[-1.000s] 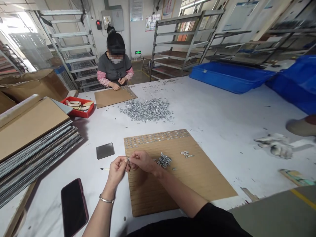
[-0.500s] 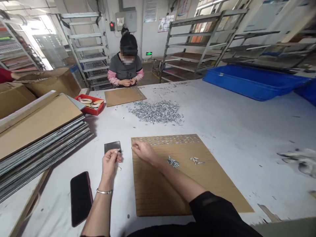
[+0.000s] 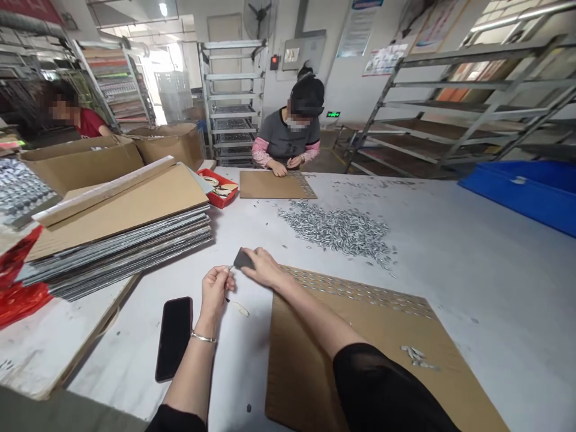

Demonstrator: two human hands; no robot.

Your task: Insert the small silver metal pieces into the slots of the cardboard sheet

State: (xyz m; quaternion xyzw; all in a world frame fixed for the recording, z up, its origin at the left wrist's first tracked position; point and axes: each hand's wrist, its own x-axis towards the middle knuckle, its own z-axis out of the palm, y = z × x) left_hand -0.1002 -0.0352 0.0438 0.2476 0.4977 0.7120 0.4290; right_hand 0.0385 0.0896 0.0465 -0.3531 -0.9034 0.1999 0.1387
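My left hand is pinched on a thin small metal piece, held just above the white table. My right hand reaches left and covers most of a dark grey rectangular block, fingers curled on it. Under my right forearm lies a brown slotted cardboard board with a row of silver pieces along its far edge and a few loose ones near the right. A big heap of silver pieces lies beyond the board.
A black phone lies left of my left wrist. A stack of metal sheets under cardboard fills the left. Across the table a co-worker works at another board, beside a red tray. A blue bin stands right.
The view has swung left. My right hand left the board's far-left corner and went onto the dark block. My left hand stays pinched beside it.
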